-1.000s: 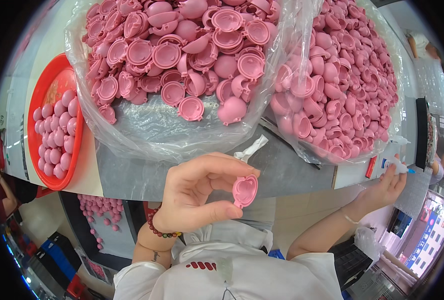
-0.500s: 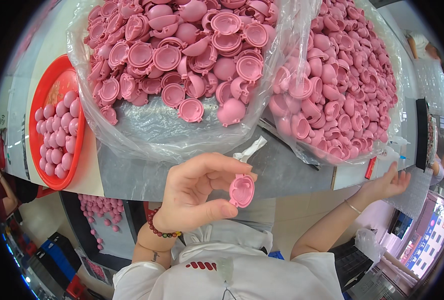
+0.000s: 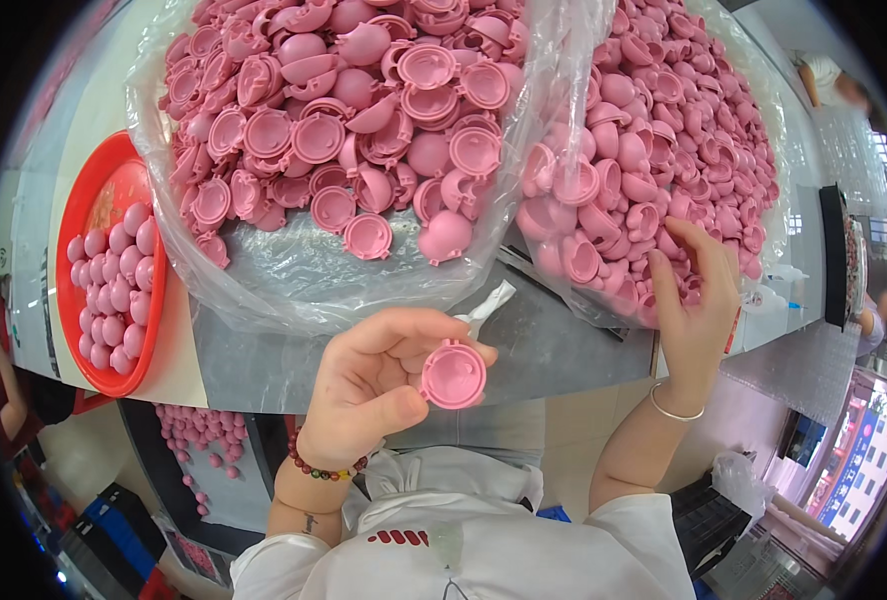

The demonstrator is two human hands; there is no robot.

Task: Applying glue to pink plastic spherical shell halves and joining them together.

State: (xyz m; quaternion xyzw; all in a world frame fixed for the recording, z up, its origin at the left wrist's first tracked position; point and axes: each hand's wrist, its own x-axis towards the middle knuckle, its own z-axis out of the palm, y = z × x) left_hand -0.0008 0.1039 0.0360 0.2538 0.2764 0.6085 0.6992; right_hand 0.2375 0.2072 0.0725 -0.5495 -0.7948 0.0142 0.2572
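A pink plastic half-shell (image 3: 455, 376) is pinched between the thumb and fingers of my left hand (image 3: 369, 385), its hollow side showing. That hand is held just off the table's near edge. My right hand (image 3: 702, 290) is at the near side of the right-hand clear bag, over its pile of pink half-shells (image 3: 654, 140); the thumb and fingers are apart and no shell shows between them. In front of my left hand spreads another clear plastic bag (image 3: 294, 310), open, with a heap of pink half-shells (image 3: 349, 120) in it.
At the left, a red oval basin (image 3: 74, 200) holds several closed pink balls (image 3: 114, 290). Below the table edge, a dark tray (image 3: 254, 500) contains more pink balls. A crumpled white strip (image 3: 489, 303) lies on the grey tabletop (image 3: 264, 378). A black bin (image 3: 837, 255) stands far right.
My right hand has moved left and away from me to the right-hand pile. The half-shell in my left hand has turned, its hollow face now rounder in view.
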